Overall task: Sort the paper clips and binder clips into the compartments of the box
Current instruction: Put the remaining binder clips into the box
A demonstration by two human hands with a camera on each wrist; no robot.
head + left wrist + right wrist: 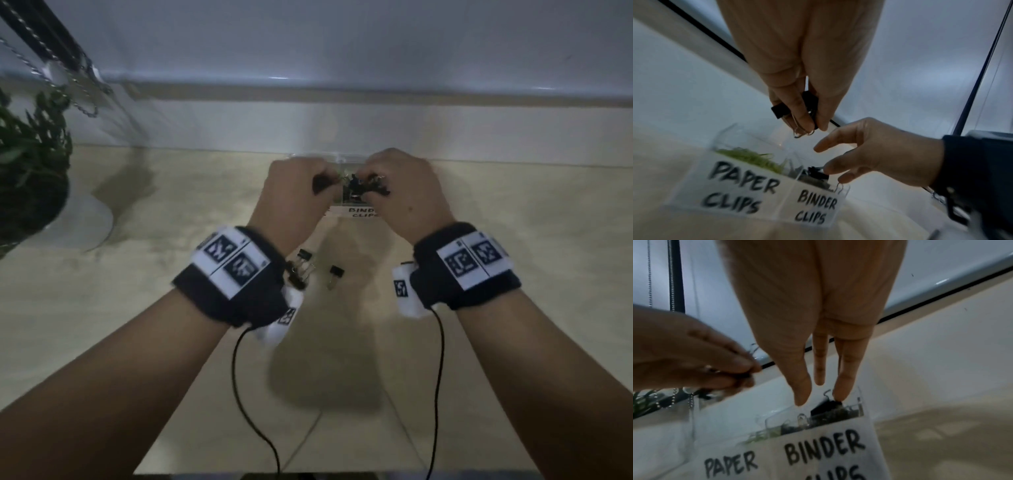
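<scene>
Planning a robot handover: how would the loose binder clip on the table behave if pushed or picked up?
The binder clip looks small, so probably light. Lying with its wire handles flat, it would likely slide, not roll. The handles probably swing when pinched, as with the clips in the left hand.

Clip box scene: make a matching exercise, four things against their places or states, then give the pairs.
1. left hand
2. right hand
3. green paper clips
4. loose binder clips

A. in the compartment marked PAPER CLIPS
B. on the table, near the wrists
C. fingers straight, over the BINDER CLIPS compartment
D. pinching black binder clips

Pairs: 1-D, 2-C, 3-A, 4-B
</scene>
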